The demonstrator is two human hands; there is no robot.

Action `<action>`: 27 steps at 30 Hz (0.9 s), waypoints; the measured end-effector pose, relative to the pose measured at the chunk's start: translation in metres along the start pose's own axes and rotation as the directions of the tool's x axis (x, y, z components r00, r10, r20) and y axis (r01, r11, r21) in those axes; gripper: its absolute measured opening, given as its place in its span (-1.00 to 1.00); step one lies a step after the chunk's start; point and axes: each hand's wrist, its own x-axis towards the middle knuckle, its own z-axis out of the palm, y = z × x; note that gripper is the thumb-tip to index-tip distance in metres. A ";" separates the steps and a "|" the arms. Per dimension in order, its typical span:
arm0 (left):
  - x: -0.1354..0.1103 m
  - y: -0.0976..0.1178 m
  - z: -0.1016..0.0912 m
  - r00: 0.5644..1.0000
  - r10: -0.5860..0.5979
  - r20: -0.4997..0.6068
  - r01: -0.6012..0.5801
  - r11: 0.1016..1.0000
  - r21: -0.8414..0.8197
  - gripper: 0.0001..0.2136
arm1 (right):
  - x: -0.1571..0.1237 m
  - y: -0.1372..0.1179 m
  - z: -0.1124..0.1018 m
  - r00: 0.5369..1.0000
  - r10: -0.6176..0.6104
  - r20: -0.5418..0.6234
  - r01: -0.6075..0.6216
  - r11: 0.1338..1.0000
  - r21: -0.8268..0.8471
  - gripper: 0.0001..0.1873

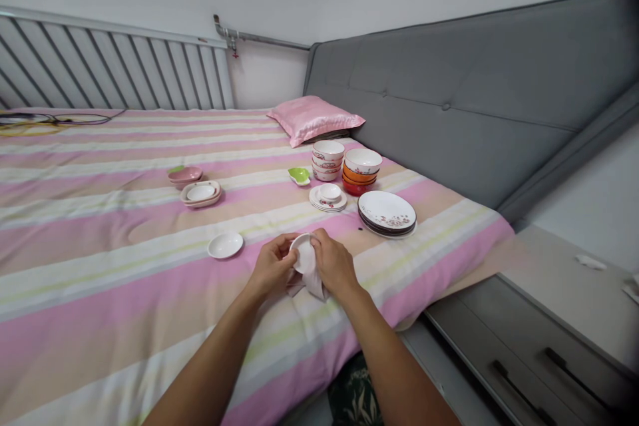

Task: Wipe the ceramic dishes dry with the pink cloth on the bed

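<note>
A small white dish (pixel 302 251) is held up between both hands, over the near part of the striped bed. My left hand (pixel 273 265) grips its left rim, thumb on the face. At the right rim, my right hand (pixel 335 263) is closed around a pale cloth (pixel 313 281) pressed against the dish; the cloth's end hangs below. To the left, another small white dish (pixel 225 245) lies on the bedspread. Ahead and to the right stand a stack of dark-rimmed plates (pixel 387 209) and some small saucers with a little dish (pixel 330 193) on top.
Stacked white bowls (pixel 328 150), orange and red bowls (pixel 360 176) and a green leaf-shaped dish (pixel 299 176) stand near a pink pillow (pixel 314 118). Pink dishes (pixel 184 175) and nested oval dishes (pixel 201 194) are at left. A grey headboard (pixel 449 86) and drawer cabinet (pixel 519 339) border the right.
</note>
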 end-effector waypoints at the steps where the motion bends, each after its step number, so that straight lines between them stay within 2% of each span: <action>1: 0.000 0.001 0.000 1.000 0.000 0.001 0.000 1.000 0.003 -0.69 | 0.000 0.000 0.000 1.000 0.002 -0.008 -0.002 1.000 -0.001 -0.76; 5: -0.002 0.005 0.001 1.000 0.009 0.007 -0.009 1.000 -0.012 -0.71 | -0.001 -0.003 0.002 0.991 -0.007 -0.135 0.016 0.998 0.067 -0.77; 8: -0.003 0.008 0.002 1.000 -0.015 0.001 0.015 0.999 -0.052 -0.71 | -0.002 -0.004 0.002 0.969 -0.054 -0.241 0.090 0.986 0.140 -0.68; 12: -0.003 0.010 0.003 0.998 -0.058 0.006 0.059 0.993 -0.106 -0.66 | -0.003 -0.002 0.005 0.948 -0.118 -0.294 0.174 0.969 0.173 -0.66; 16: -0.003 0.010 0.003 0.998 -0.056 0.011 0.057 0.993 -0.105 -0.66 | -0.001 -0.001 0.005 0.954 -0.106 -0.279 0.161 0.970 0.182 -0.70; 22: -0.002 0.006 0.001 0.999 -0.020 0.026 0.021 0.999 -0.037 -0.71 | 0.001 -0.004 0.003 0.983 -0.043 -0.176 0.071 0.985 0.156 -0.74; 27: -0.001 0.001 -0.001 0.999 -0.004 0.054 0.004 1.000 -0.003 -0.72 | 0.001 -0.001 0.004 0.991 -0.029 -0.133 0.051 0.985 0.166 -0.75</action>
